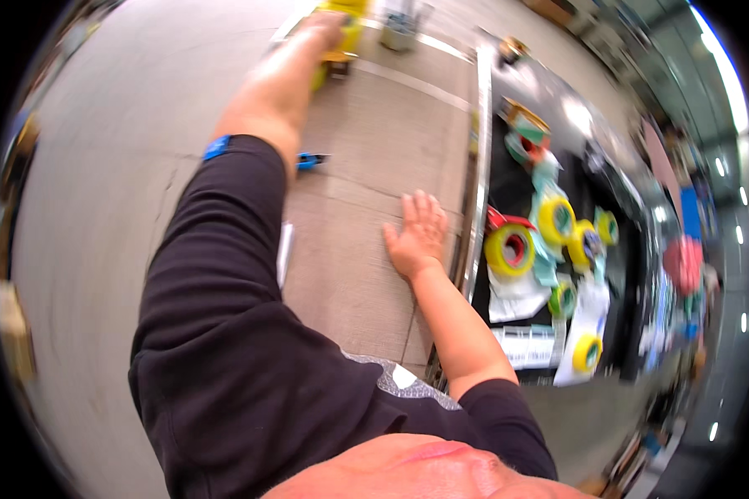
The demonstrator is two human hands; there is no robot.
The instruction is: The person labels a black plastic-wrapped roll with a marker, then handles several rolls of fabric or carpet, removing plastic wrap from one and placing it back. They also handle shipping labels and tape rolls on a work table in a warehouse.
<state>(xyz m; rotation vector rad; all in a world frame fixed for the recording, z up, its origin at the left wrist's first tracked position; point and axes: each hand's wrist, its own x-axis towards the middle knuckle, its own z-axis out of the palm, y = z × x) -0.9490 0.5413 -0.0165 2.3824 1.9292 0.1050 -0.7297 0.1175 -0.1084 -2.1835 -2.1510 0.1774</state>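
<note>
surface: grey tiled floor [366, 274] | on floor: small blue tool [310, 160], yellow object [341, 37] at far end, blurred | right: dark worktable [508, 187] with metal edge | on table: yellow tape rolls [509, 249], white sheets [516, 303], teal packets [545, 179]

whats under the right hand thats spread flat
The right hand lies flat on bare grey concrete floor, beside a metal table edge. Anything beneath the palm is covered.

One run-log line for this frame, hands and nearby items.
left hand: reaching to yellow object, grip unclear | right hand: open, flat on floor | beside: yellow tape rolls on dark table
</note>
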